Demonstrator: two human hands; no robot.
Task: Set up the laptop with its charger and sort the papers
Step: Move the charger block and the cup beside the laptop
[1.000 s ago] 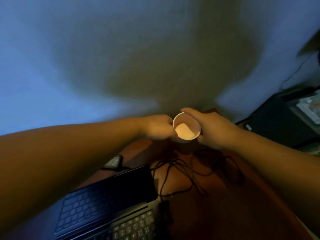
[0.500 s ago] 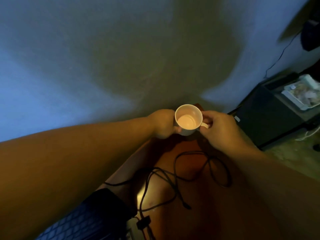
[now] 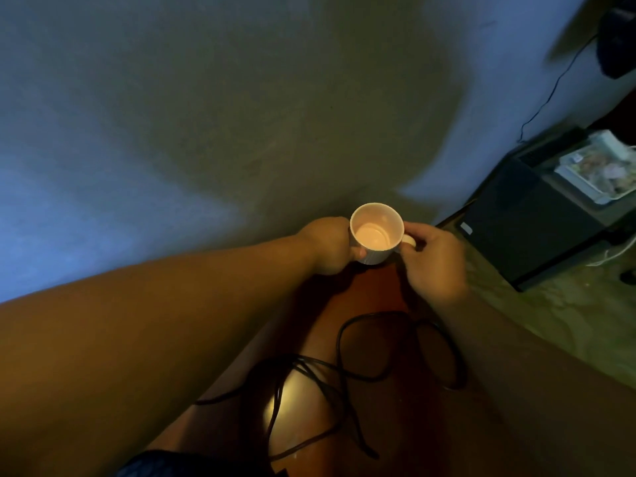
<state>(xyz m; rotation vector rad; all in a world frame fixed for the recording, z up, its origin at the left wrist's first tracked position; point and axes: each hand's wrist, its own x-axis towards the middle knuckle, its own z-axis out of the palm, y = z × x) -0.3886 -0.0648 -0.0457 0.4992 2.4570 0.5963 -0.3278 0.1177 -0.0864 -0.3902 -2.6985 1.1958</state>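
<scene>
Item: small white ceramic mug, empty, upright, at the far end of the reddish wooden desk. Left hand grips its body; right hand pinches its handle. Black charger cable lies tangled nearer; dark laptop corner at near left. Step, judged: clearing the mug. Next: set it aside, then untangle the cable.

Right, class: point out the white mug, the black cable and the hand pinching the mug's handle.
white mug [image 3: 373, 232]: head view, inside bottom.
black cable [image 3: 339, 339]: head view, loop on the table.
right hand [image 3: 435, 259]: head view, back of the hand.
</scene>
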